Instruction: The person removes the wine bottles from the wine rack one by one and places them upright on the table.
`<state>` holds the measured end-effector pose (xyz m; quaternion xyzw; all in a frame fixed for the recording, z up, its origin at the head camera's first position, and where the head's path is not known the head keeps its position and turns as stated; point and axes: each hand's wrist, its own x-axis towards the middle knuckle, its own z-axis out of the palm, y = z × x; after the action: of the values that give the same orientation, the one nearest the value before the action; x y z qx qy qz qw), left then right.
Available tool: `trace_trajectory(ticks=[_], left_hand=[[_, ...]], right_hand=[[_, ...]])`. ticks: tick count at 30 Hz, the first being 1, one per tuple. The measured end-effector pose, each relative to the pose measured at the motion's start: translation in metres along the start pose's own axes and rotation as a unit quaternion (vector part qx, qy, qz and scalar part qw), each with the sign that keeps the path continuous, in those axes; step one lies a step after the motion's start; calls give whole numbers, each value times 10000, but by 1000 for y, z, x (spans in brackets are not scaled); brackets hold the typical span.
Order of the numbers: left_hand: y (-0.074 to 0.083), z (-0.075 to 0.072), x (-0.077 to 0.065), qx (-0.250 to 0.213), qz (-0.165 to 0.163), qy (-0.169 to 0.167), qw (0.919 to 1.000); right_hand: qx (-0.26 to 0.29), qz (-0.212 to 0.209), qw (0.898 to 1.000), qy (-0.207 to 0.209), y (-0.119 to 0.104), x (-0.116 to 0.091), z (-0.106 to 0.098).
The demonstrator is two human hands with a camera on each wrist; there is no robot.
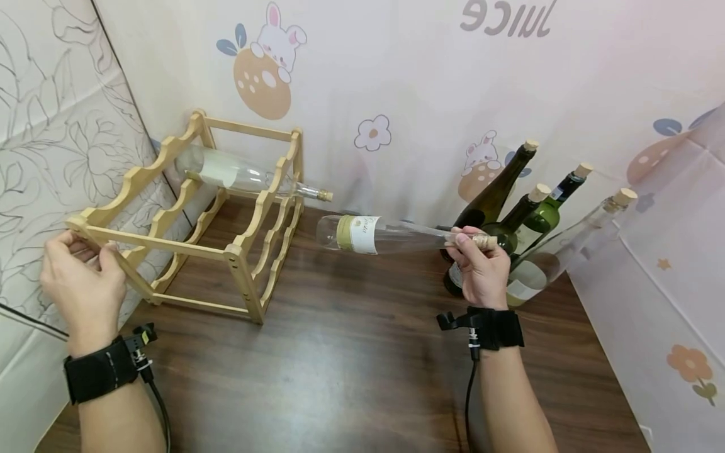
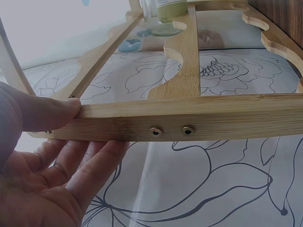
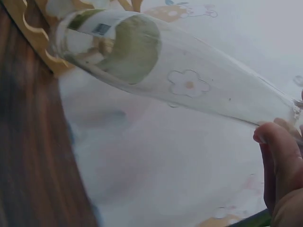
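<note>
My right hand (image 1: pixel 484 267) grips a clear glass wine bottle (image 1: pixel 404 238) by its corked neck. The bottle lies nearly level in the air, its base pointing left at the rack and its white-and-gold label (image 1: pixel 358 234) showing. On the left, my left hand (image 1: pixel 85 277) holds the near corner of a wooden wine rack (image 1: pixel 158 241). In the left wrist view its thumb lies over a wooden post (image 2: pixel 142 118) and the fingers curl below. Another clear corked bottle (image 1: pixel 243 173) rests across the rack's top level at the back, neck toward the right.
Several corked bottles stand at the back right: a dark one (image 1: pixel 495 182), a green one (image 1: pixel 544 217) and a clear one (image 1: pixel 566 251) among them. A printed curtain (image 1: pixel 396 82) rises behind the dark wooden table (image 1: pixel 340 352). A patterned sheet (image 1: pixel 45 126) borders the left side.
</note>
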<state>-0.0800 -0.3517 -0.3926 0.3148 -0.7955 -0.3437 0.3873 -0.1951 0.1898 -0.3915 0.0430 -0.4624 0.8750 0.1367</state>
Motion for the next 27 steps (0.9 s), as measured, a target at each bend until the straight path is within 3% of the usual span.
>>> trace_trajectory(ticks=[9, 19, 24, 27], left_hand=[[4, -1, 2, -31, -137, -69, 9999], [4, 1, 3, -29, -146, -63, 9999], [3, 1, 3, -30, -191, -93, 9998], [3, 0, 3, -66, -197, -82, 9997]], right_hand=[[-463, -766, 9942, -599, -39, 4, 6], [-1206, -1026, 9793, -1260, -66, 4, 18], [-2378, -932, 9548, -1522, -81, 7, 34], [-3319, -865, 9240, -1694, -89, 9, 43]])
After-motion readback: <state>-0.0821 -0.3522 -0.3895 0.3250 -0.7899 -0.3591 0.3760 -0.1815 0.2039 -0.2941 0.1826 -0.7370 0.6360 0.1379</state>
